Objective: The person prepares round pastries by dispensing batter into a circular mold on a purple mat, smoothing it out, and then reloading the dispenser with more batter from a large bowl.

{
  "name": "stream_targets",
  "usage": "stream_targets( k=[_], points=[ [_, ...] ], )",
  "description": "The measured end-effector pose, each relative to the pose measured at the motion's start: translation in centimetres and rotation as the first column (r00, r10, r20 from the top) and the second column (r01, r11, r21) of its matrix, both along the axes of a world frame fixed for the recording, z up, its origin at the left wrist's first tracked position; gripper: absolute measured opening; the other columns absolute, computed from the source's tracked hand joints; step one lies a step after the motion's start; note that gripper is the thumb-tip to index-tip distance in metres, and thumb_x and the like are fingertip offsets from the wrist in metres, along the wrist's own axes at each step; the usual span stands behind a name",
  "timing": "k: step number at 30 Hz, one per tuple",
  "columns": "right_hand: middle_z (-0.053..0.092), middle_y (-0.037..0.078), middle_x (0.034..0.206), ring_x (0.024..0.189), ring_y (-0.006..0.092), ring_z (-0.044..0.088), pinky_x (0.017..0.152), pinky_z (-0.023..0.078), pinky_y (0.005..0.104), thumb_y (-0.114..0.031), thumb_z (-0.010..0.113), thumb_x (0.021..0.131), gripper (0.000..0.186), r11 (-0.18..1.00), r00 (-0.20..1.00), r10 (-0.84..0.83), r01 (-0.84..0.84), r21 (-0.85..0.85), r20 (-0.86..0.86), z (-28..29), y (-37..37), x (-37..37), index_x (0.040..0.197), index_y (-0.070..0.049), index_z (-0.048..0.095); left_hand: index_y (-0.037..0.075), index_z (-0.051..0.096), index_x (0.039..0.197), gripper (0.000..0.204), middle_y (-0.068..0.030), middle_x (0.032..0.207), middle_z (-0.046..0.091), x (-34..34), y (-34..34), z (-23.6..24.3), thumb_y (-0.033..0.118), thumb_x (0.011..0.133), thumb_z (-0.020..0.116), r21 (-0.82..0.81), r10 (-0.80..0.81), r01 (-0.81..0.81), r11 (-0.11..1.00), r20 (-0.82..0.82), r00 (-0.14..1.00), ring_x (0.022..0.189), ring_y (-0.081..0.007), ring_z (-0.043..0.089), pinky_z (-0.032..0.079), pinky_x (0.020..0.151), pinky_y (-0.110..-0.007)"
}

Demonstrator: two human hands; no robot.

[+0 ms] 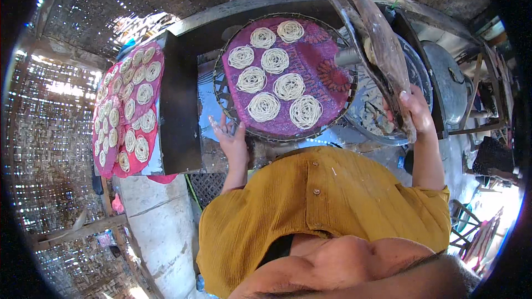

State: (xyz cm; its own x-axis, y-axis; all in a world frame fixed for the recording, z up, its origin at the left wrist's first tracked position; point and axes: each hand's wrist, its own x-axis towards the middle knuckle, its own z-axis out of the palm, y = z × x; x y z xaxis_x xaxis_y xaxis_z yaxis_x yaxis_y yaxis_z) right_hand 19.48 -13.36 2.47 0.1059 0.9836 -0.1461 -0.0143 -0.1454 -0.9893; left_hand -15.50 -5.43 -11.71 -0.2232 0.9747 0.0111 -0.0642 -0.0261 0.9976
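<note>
My right hand (pixel 414 112) is wrapped round the lower end of a wooden press handle (pixel 388 58), made of two long worn pieces of wood lying together. A metal cylinder (pixel 348 57) sticks out of the handle's left side, over the round woven tray (pixel 218 86). Purple patterned cloth (pixel 310 66) lines this tray, and several coiled nests of pale noodles (pixel 264 107) lie on it, mostly on its left and near parts. At the tray's near left rim is my left hand (pixel 231 143), its fingers spread and whitish at the tips, seemingly touching the rim.
Under the handle stands a large basin (pixel 426 77) with pale, dough-like pieces. To the left, more noodle nests cover a pink cloth (pixel 145 139) beside a dark board (pixel 180 105). A lidded metal pot (pixel 446 80) stands at right. Woven bamboo walls (pixel 50 133) enclose the place.
</note>
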Motion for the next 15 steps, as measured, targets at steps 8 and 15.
stream_targets(
  k=[8,15],
  points=[
    [0.057,0.009,0.068,0.052,0.0155,0.053,0.048,0.042,0.026,-0.042,0.06,0.066,0.048,0.996,0.998,0.048,-0.045,-0.072,0.033,-0.8,-0.6,0.3,0.085,0.002,0.055,0.008,0.001,0.135,0.084,-0.0201,0.134,0.023,-5.8,10.6,1.4,-0.009,0.073,0.053,-0.089,-0.32,0.325,0.941,0.066,0.945,0.118,-0.0275,0.031,0.03,0.095,-0.036],
    [0.056,0.008,0.069,0.052,0.0151,0.053,0.048,0.041,0.0255,-0.043,0.06,0.067,0.051,0.968,0.977,0.208,-0.211,-0.133,-0.037,-0.1,1.7,-2.1,0.088,0.003,0.054,0.007,0.014,0.134,0.08,-0.0206,0.132,0.026,3.0,15.4,11.7,0.061,0.079,0.035,0.302,-0.582,0.507,0.807,0.545,0.603,0.12,-0.0326,0.03,0.025,0.098,-0.042]
  ],
)
